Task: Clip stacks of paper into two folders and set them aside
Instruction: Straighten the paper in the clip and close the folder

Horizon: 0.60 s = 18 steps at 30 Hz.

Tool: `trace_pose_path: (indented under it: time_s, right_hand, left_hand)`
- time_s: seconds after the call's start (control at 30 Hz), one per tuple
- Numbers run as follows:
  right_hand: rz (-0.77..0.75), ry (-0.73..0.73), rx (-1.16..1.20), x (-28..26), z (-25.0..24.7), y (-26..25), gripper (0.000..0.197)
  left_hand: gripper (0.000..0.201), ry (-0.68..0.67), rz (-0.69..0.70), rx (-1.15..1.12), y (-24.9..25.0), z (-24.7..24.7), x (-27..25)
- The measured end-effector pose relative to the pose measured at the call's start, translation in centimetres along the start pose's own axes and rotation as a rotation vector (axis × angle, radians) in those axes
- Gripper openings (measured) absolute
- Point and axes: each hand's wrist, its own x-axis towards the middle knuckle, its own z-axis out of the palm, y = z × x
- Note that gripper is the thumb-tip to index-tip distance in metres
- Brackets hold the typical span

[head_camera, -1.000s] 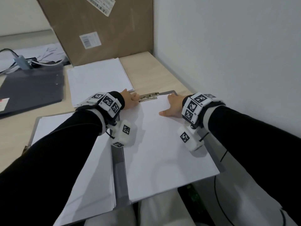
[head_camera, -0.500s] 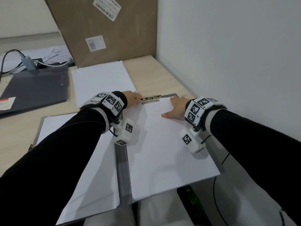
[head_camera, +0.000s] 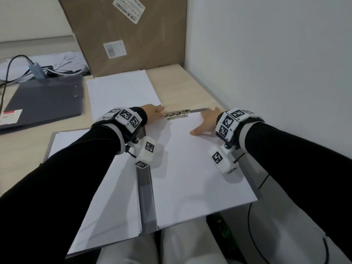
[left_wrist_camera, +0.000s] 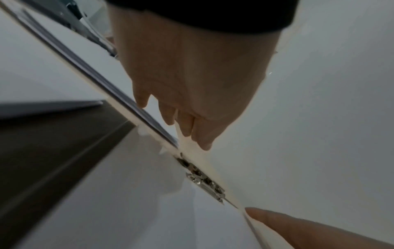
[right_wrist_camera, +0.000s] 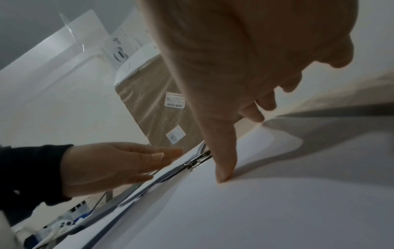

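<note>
The left hand [head_camera: 152, 111], fingers straight, touches the top edge of the smooth white paper stack [head_camera: 192, 168] beside the shiny metal clip [head_camera: 177, 114]; the right hand [head_camera: 206, 122] lies flat on it, near the white wall [head_camera: 266, 63].

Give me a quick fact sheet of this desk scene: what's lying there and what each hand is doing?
open folder: lies flat, paper on both halves
metal clip: at the far edge of the right paper stack
left hand: fingers straight, beside the clip's left end
right hand: flat, pressing on the right stack
loose paper stack: behind the folder
closed dark folder: far left
cardboard box: against the wall
</note>
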Motion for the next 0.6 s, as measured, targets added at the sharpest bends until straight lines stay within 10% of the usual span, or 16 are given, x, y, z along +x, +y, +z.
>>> trace_pose_path:
  time_s: [0.23,0.6]
  right_hand:
    - [-0.197,0.062,0.047,-3.9,-1.6,-4.6,0.078]
    - [-0.572,-0.086,-0.119,-9.7,2.1,-16.8,0.083]
  left_hand:
    - [0.049,0.174,-0.094,-0.182,-6.0,-2.3,-6.9]
    - [0.055,0.328,-0.611,-0.318,-19.0,-0.4,-20.3]
